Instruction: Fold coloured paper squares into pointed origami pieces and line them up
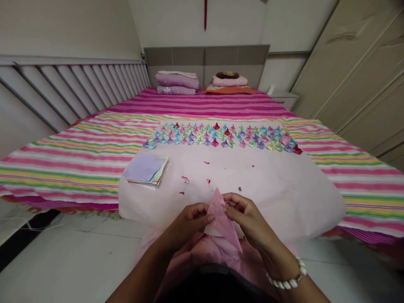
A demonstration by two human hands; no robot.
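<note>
A pink sheet of origami paper (222,216), partly folded to a point at the top, is held up between my two hands over my lap. My left hand (194,219) pinches its left edge between thumb and fingers. On the other side, my right hand (243,210) grips the upper right edge, thumb in front and fingers behind; a white bead bracelet circles that wrist. A paler face of the paper shows low on the left. Beyond my hands lies a pale pink cloth (271,185) with a stack of coloured paper squares (147,168), lavender on top.
Rows of small folded paper pieces (214,142) in many colours line the cloth's far side. Small red marks or scraps (185,179) dot its middle. The striped bed (72,155) carries folded bedding (177,81) by the headboard. A metal railing (75,92) runs along the left.
</note>
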